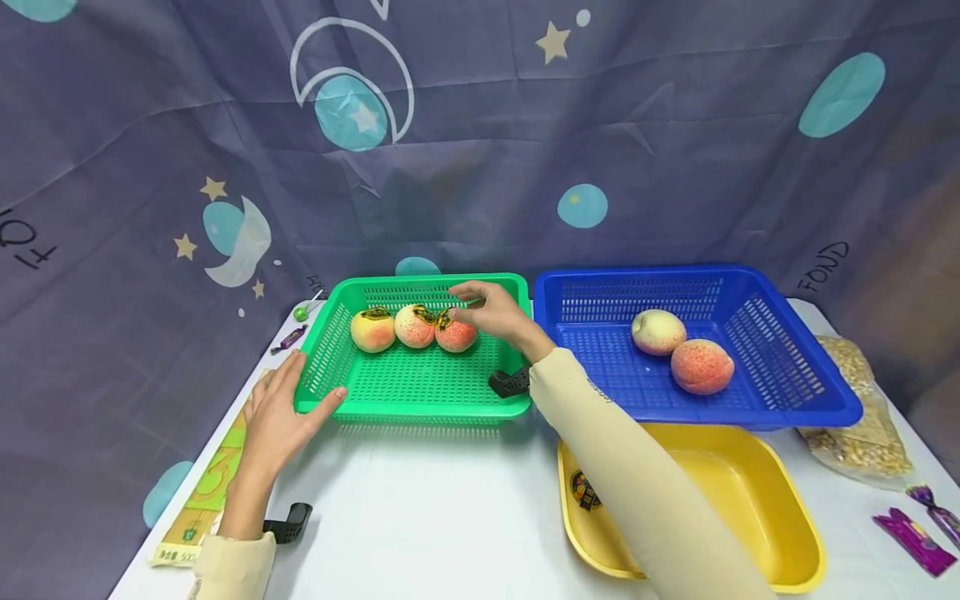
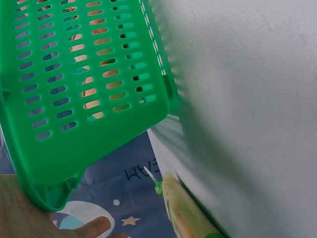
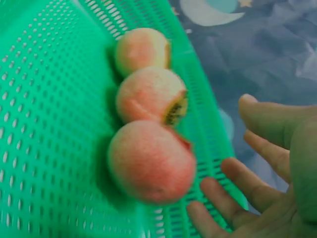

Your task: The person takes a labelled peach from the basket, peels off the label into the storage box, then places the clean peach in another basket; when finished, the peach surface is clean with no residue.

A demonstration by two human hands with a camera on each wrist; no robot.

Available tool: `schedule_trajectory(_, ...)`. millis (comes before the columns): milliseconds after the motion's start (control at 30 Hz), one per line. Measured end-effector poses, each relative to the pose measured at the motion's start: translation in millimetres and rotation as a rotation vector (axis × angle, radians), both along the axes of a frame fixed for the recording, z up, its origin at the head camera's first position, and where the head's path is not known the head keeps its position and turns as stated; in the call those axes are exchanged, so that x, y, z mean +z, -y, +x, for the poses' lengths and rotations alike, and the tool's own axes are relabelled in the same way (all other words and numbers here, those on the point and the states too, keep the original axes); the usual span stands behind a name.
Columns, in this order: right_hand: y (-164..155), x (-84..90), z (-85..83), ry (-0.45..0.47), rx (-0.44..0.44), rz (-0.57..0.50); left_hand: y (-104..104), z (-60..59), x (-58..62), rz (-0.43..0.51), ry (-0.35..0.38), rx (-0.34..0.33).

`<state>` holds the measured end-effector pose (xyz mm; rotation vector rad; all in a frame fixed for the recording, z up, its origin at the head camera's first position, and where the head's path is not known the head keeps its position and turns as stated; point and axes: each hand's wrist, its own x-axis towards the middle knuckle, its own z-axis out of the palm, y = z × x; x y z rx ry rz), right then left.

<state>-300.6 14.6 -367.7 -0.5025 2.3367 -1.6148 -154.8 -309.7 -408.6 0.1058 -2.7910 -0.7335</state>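
Note:
Three peaches with dark stickers sit in a row along the back of the green basket [image 1: 420, 408]. The left peach [image 1: 372, 331] and middle peach [image 1: 415, 326] lie side by side, with the right peach [image 1: 456, 333] close against them. Over the right end of that row is my right hand [image 1: 491, 310], its fingers spread and nothing held, as the right wrist view also shows. My left hand [image 1: 281, 417] is at the green basket's left rim, thumb extended over the front corner and fingers along the outside.
A blue basket [image 1: 697, 417] on the right holds two peaches without visible stickers. Below it stands a yellow basin [image 1: 720, 475] with a dark sticker inside, partly behind my right sleeve. Packets [image 1: 217, 475] and purple sweets [image 1: 913, 540] lie near the table edges; a green lollipop [image 1: 302, 313] is at back left.

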Motion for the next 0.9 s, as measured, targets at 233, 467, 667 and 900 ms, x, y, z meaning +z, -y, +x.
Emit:
schedule_trajectory(233, 16.2, -8.8, -3.8, 0.021, -0.091, 0.09, -0.4, 1.1, 1.7, 0.006, 0.008, -0.004)
schedule_trajectory(467, 26.2, -13.1, -8.8, 0.059, -0.126, 0.18, -0.1, 1.6, 2.0, -0.003, 0.008, -0.001)
schedule_trajectory(667, 25.3, -15.7, -11.9, 0.031, -0.1, 0.297, 0.5, 2.0, 1.9, -0.008, 0.004, 0.001)
schedule_trajectory(900, 19.5, -23.2, -17.5, 0.018, -0.044, 0.413, -0.7, 0.4, 1.8, 0.005, 0.007, -0.01)
